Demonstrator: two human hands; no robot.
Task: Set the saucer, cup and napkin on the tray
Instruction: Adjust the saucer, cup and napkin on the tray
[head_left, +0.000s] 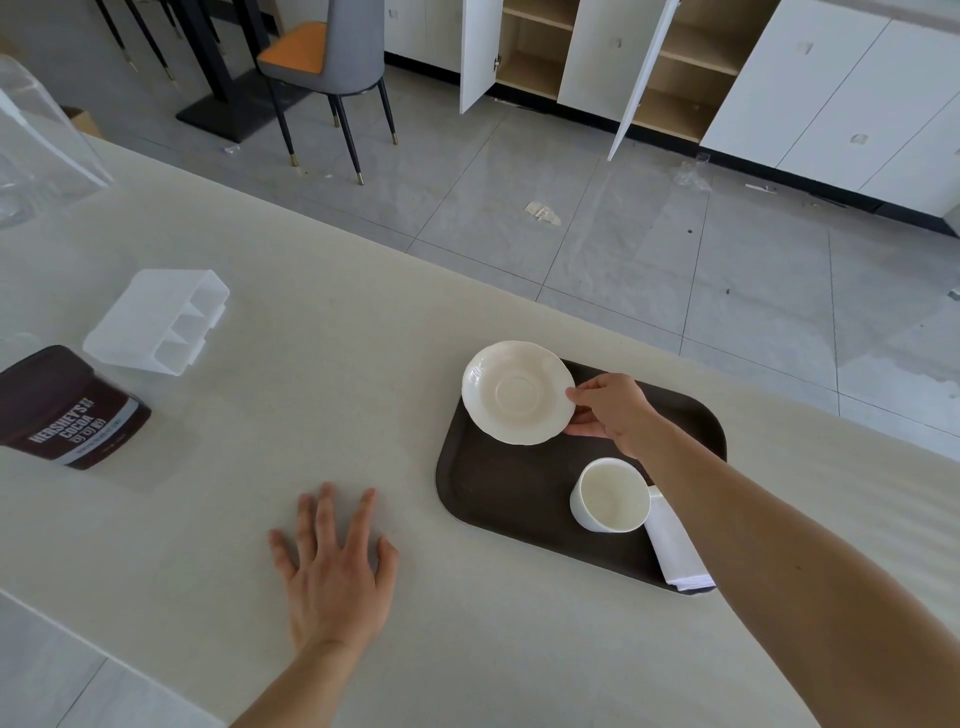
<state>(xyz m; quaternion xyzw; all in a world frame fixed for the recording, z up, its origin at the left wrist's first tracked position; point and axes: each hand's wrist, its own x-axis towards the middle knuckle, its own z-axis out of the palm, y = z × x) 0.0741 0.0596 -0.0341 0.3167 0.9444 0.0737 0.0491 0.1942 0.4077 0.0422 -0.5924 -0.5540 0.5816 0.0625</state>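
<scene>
Pale tabletop (322, 332) is running along a tiled floor, with open cabinets and a chair behind. Saucer (518, 392) is sitting over the tray's (498, 493) far left corner, its rim overhanging the tray edge slightly; whether it is resting flat or hanging just above cannot be told. Right hand (610, 413) is pinching the saucer's right rim, thumb on top, fingers underneath. Cup (610, 494) is standing upright on the tray's near right part, empty, mouth up. Napkin (675, 545), folded, is lying at the tray's near right edge, touching the cup and partly hidden under the right forearm.

Step in hand, as judged: placing the saucer, the last of the three pieces to be settled. Next move is calling for lowering or sliding it fully inside the tray rim, then loosening the pinch without tipping the plate.

Left hand (335, 566) is lying flat on the tabletop, fingers spread, holding nothing, well left of the tray.

Further out: cocoa tub (67, 410) lying on its side at the left edge, clear plastic holder (156, 322) just beyond it, both well apart from the tray. Nothing is blocking the saucer's spot; the cup is standing near but not touching it.
</scene>
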